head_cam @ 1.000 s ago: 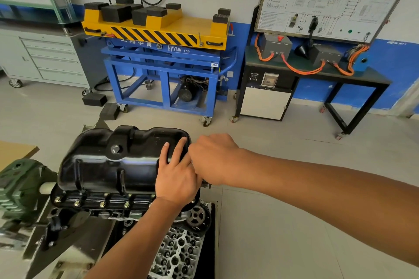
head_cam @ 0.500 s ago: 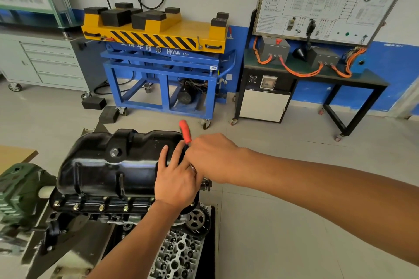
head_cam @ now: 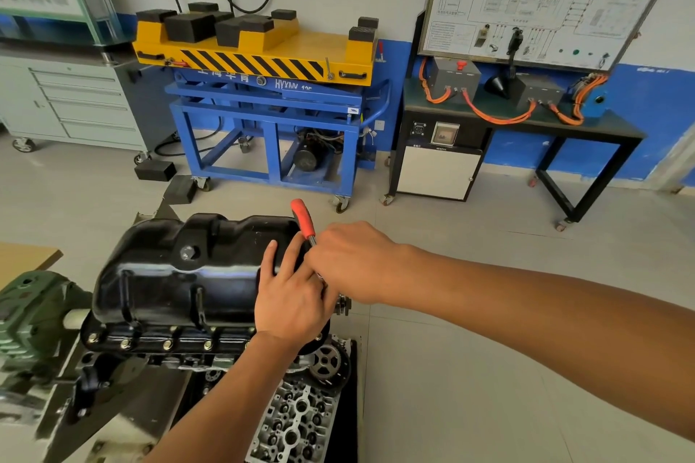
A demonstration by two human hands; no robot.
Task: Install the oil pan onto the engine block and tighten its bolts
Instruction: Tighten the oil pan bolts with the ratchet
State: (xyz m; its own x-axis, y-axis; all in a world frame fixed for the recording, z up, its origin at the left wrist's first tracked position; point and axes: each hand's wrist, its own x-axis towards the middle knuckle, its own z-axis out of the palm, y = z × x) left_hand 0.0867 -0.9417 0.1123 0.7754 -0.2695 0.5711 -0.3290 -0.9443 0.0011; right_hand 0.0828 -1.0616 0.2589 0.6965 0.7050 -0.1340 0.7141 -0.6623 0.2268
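A glossy black oil pan sits on the engine block, with several bolts along its near flange. My left hand lies flat on the pan's right end, fingers straight. My right hand grips a ratchet wrench with a red handle, whose handle end sticks up and away from my fist at the pan's right end. The wrench head and the bolt under it are hidden by my hands.
A cylinder head lies on the stand below the block, beside a timing sprocket. A green gearbox holds the block at left. A blue and yellow lift cart and a black bench stand behind, across open floor.
My right hand has swung the wrench, so the red handle, hidden a second ago, now sticks out above my fist and farther up. My left hand stays on the pan.
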